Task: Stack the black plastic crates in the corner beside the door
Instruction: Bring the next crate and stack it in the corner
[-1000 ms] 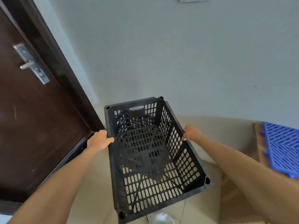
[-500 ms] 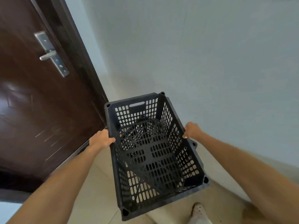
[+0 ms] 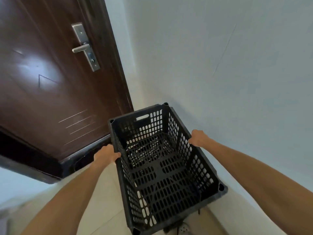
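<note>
A black perforated plastic crate (image 3: 162, 168) hangs in front of me, open side up and empty, its far end close to the corner between the door and the wall. My left hand (image 3: 106, 156) grips its left rim. My right hand (image 3: 199, 138) grips its right rim. Behind the right wall a sliver of another black edge (image 3: 174, 111) shows; I cannot tell if it is a second crate underneath.
A dark brown door (image 3: 50, 85) with a metal lever handle (image 3: 81, 48) fills the left. A pale grey wall (image 3: 228, 65) runs along the right, close to the crate. The floor has beige tiles (image 3: 101, 200). A light shoe (image 3: 183, 228) shows below the crate.
My view has turned left and moved closer to the door; the blue mat at the right is gone from sight. The crate, still held in both hands, has travelled toward the corner.
</note>
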Action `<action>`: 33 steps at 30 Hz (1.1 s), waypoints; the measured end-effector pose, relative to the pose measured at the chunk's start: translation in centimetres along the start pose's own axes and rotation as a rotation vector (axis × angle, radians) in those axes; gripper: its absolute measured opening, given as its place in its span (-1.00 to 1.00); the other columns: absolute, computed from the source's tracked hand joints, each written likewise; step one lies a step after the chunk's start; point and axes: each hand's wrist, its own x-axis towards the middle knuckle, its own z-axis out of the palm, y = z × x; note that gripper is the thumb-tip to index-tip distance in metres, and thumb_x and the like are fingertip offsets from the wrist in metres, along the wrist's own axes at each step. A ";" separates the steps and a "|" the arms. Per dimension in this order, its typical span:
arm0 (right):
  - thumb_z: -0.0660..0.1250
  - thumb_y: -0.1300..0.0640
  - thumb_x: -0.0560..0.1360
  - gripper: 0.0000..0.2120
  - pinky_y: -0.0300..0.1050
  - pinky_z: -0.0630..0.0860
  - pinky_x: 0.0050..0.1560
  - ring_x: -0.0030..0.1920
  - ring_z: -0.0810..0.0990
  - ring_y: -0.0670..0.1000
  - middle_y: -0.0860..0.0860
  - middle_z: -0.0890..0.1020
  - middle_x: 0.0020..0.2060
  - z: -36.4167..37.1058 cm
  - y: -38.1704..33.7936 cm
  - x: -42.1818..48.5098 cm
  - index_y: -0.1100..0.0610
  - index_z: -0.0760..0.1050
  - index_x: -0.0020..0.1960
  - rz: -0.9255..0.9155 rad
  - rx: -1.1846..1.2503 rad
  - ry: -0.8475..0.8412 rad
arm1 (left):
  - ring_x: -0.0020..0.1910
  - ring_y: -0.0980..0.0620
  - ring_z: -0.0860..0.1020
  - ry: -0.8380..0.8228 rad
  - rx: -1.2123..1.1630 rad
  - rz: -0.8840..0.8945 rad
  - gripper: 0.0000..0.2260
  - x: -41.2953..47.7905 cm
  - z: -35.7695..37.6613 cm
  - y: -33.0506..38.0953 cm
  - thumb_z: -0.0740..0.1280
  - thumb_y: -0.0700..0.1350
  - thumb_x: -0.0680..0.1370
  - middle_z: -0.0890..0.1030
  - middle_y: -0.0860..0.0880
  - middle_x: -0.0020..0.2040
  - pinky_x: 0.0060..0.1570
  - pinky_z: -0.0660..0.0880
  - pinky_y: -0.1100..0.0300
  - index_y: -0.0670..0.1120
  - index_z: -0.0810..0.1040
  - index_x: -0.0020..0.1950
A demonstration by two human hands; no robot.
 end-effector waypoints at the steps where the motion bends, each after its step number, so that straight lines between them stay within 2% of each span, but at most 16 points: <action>1: 0.23 0.24 0.54 -0.70 -0.17 0.25 -0.47 -0.43 0.34 -0.02 0.03 0.37 -0.39 -0.4 -0.1 0.7 0.15 0.25 -0.34 -0.014 -0.015 -0.015 | -0.05 -0.12 0.60 -0.007 -0.036 -0.025 -0.79 -0.1 0.7 0.3 0.33 0.03 0.53 0.62 -0.11 -0.05 -0.05 0.52 0.05 -0.11 0.47 -0.09; 5: 0.20 0.26 0.53 -0.76 -0.18 0.32 -0.43 -0.40 0.39 -0.01 0.03 0.39 -0.39 -1.5 -0.2 3.2 0.18 0.30 -0.32 -0.073 -0.058 -0.066 | -0.06 -0.11 0.58 0.030 -0.131 -0.087 -0.77 -0.4 2.3 1.5 0.33 0.00 0.54 0.59 -0.09 -0.05 -0.13 0.44 0.11 -0.15 0.52 0.05; 8: 0.21 0.25 0.54 -0.70 -0.19 0.27 -0.47 -0.42 0.36 -0.02 0.04 0.38 -0.41 -2.0 -0.6 4.6 0.18 0.27 -0.35 -0.110 -0.089 -0.089 | -0.12 -0.08 0.54 0.084 -0.123 -0.125 -0.80 -0.9 3.0 2.0 0.33 0.00 0.54 0.55 -0.06 -0.11 -0.18 0.42 0.12 -0.13 0.51 0.00; 10: 0.20 0.27 0.54 -0.67 -0.20 0.23 -0.49 -0.43 0.35 -0.04 0.04 0.37 -0.41 -2.2 -0.6 5.4 0.16 0.25 -0.38 -0.136 -0.109 -0.093 | -0.10 -0.11 0.56 0.118 -0.125 -0.140 -0.85 -1.3 3.5 2.4 0.34 -0.02 0.54 0.52 -0.06 -0.13 -0.17 0.42 0.13 -0.08 0.47 -0.10; 13: 0.17 0.28 0.55 -0.69 -0.20 0.26 -0.47 -0.40 0.36 -0.04 0.04 0.38 -0.38 -2.4 -0.3 6.1 0.17 0.26 -0.36 -0.144 -0.125 -0.089 | -0.10 -0.10 0.54 0.139 -0.132 -0.151 -0.81 -1.8 4.0 3.1 0.35 -0.02 0.54 0.47 -0.04 -0.15 -0.18 0.40 0.13 -0.04 0.38 -0.15; 16: 0.14 0.29 0.56 -0.70 -0.17 0.38 -0.32 -0.34 0.42 0.01 0.04 0.40 -0.36 -2.6 -0.3 6.4 0.16 0.28 -0.35 -0.155 -0.118 -0.109 | -0.18 -0.05 0.51 0.103 -0.139 -0.156 -0.86 -2.1 4.2 3.3 0.33 -0.03 0.53 0.52 -0.04 -0.17 -0.19 0.43 0.14 -0.10 0.52 -0.06; 18: 0.13 0.29 0.56 -0.69 -0.14 0.39 -0.29 -0.35 0.41 0.00 0.05 0.41 -0.35 -2.4 -0.2 6.4 0.14 0.29 -0.35 -0.165 -0.131 -0.127 | -0.14 -0.08 0.59 0.074 -0.132 -0.155 -0.81 -2.2 4.4 3.1 0.32 -0.04 0.53 0.60 -0.07 -0.14 -0.16 0.49 0.12 -0.14 0.57 0.01; 22: 0.12 0.30 0.56 -0.71 -0.18 0.37 -0.37 -0.37 0.40 -0.02 0.04 0.42 -0.34 -2.1 0.0 6.0 0.15 0.30 -0.33 -0.170 -0.149 -0.120 | -0.07 -0.10 0.63 0.086 -0.137 -0.160 -0.79 -2.8 5.0 3.0 0.31 -0.05 0.54 0.66 -0.11 -0.06 -0.07 0.58 0.06 -0.15 0.59 0.04; 25: 0.13 0.28 0.57 -0.75 -0.15 0.41 -0.29 -0.36 0.39 -0.03 0.03 0.41 -0.32 -2.2 0.2 5.5 0.17 0.32 -0.29 -0.172 -0.169 -0.117 | -0.06 -0.09 0.63 0.099 -0.132 -0.164 -0.79 -3.2 5.3 3.2 0.30 -0.04 0.55 0.65 -0.11 -0.05 -0.04 0.59 0.04 -0.14 0.58 0.05; 29: 0.14 0.26 0.58 -0.76 -0.20 0.33 -0.42 -0.37 0.38 -0.04 0.03 0.41 -0.34 -1.7 0.4 4.6 0.19 0.34 -0.26 -0.170 -0.162 -0.105 | -0.05 -0.11 0.63 0.099 -0.137 -0.160 -0.79 -3.4 5.5 3.1 0.28 -0.04 0.55 0.66 -0.12 -0.04 0.01 0.60 -0.01 -0.15 0.58 0.05; 31: 0.13 0.26 0.59 -0.77 -0.18 0.39 -0.35 -0.37 0.39 -0.03 0.04 0.41 -0.34 -1.5 0.5 4.1 0.22 0.39 -0.23 -0.170 -0.184 -0.109 | -0.05 -0.11 0.63 0.100 -0.144 -0.148 -0.79 -3.5 5.9 3.0 0.28 -0.04 0.56 0.66 -0.12 -0.05 0.01 0.60 0.00 -0.15 0.58 0.05; 33: 0.11 0.26 0.60 -0.80 -0.15 0.42 -0.26 -0.32 0.42 -0.01 0.03 0.41 -0.34 -1.5 0.6 3.5 0.26 0.47 -0.11 -0.177 -0.209 -0.114 | -0.04 -0.12 0.63 0.095 -0.169 -0.128 -0.78 -3.6 6.3 2.8 0.27 -0.03 0.58 0.66 -0.13 -0.03 0.04 0.59 -0.02 -0.16 0.58 0.06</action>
